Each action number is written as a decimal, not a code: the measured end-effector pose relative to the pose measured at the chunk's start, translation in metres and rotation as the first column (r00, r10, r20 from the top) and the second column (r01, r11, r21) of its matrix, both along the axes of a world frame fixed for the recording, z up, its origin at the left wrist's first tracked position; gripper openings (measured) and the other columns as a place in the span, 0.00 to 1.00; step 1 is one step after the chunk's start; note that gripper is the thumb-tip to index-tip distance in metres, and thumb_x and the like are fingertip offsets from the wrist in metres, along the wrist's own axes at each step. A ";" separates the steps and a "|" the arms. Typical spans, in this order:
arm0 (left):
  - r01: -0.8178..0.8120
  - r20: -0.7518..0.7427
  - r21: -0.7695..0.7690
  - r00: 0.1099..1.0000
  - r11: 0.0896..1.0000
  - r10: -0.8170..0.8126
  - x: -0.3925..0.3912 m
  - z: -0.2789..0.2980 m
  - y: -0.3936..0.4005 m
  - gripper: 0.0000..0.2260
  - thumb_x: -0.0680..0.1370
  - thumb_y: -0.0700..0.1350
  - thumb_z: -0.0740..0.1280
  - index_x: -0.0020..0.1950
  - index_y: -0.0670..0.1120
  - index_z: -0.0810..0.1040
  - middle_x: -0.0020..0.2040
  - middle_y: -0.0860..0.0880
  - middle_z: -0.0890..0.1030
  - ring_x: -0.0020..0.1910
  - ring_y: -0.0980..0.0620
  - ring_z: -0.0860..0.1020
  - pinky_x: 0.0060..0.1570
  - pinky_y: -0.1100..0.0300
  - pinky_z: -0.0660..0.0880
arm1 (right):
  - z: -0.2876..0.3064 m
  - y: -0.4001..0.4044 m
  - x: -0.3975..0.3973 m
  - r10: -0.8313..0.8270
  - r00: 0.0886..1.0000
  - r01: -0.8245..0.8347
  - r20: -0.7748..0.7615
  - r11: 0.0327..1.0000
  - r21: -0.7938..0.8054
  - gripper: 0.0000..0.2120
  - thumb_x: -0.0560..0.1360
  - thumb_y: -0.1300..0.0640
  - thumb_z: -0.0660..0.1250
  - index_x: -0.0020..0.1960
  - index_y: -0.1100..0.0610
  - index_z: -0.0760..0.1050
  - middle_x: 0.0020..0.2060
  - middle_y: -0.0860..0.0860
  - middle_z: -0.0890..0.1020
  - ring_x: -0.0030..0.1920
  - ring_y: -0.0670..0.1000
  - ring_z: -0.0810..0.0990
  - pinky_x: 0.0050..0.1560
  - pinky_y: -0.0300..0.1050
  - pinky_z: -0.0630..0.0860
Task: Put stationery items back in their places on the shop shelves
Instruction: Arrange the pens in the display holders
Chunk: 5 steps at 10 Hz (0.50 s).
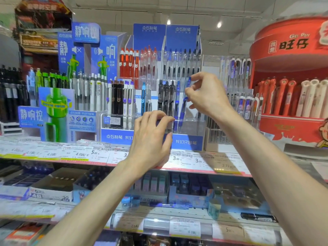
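The scene is seen from a single wide-angle view worn at head height, faced forward and slightly downward at a clear pen rack (pixel 190 127) on the upper shelf. The rack is seen close, within arm's reach, near the middle of the frame. Both forearms are seen entering from the bottom edge toward the rack. A lower shelf (pixel 177 210) is taken in below the rack, ceiling lights (pixel 219 24) above it, and a red display stand (pixel 291 43) to its right.

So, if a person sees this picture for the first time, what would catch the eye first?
Probably the right hand at the centre, pinching a blue click pen above the clear plastic pen display, while the left hand grips that display's front. Next, the big red round display stand at far right.
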State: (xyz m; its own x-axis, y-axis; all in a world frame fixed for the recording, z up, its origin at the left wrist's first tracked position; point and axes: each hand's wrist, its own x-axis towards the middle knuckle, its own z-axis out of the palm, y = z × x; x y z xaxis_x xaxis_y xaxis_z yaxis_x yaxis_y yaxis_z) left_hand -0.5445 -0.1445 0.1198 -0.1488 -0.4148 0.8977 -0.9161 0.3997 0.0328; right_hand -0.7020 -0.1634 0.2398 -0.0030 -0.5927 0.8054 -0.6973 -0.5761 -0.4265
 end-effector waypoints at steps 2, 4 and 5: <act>0.007 -0.008 -0.007 1.000 1.000 -0.007 0.000 -0.001 -0.001 0.17 0.76 0.49 0.66 0.65 0.51 0.74 0.60 0.52 0.72 0.62 0.51 0.68 0.64 0.54 0.60 | -0.006 -0.003 0.006 -0.002 0.994 0.007 -0.105 0.999 0.050 0.18 0.78 0.62 0.67 0.68 0.59 0.74 0.48 0.52 0.85 0.42 0.51 0.86 0.54 0.55 0.82; 0.005 -0.014 -0.001 1.000 1.000 -0.005 -0.001 -0.002 -0.001 0.17 0.76 0.48 0.65 0.65 0.51 0.74 0.60 0.52 0.72 0.62 0.51 0.68 0.64 0.54 0.59 | -0.009 -0.007 0.003 0.031 0.998 -0.027 -0.053 0.997 0.070 0.17 0.77 0.63 0.67 0.65 0.59 0.75 0.40 0.49 0.83 0.39 0.50 0.86 0.53 0.55 0.83; 0.006 -0.024 0.005 1.000 1.000 -0.006 -0.002 -0.002 0.000 0.17 0.76 0.48 0.65 0.65 0.51 0.74 0.60 0.53 0.72 0.63 0.52 0.68 0.64 0.54 0.59 | -0.013 -0.008 0.004 0.025 0.999 -0.023 -0.043 0.998 0.050 0.18 0.77 0.63 0.67 0.66 0.58 0.75 0.45 0.49 0.84 0.44 0.52 0.85 0.53 0.55 0.82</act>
State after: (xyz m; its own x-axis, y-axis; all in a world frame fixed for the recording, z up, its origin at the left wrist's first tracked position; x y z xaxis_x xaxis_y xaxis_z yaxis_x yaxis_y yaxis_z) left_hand -0.5461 -0.1445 0.1175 -0.1295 -0.4181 0.8991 -0.9126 0.4049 0.0568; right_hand -0.6983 -0.1710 0.2269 0.0464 -0.6313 0.7741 -0.7024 -0.5717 -0.4241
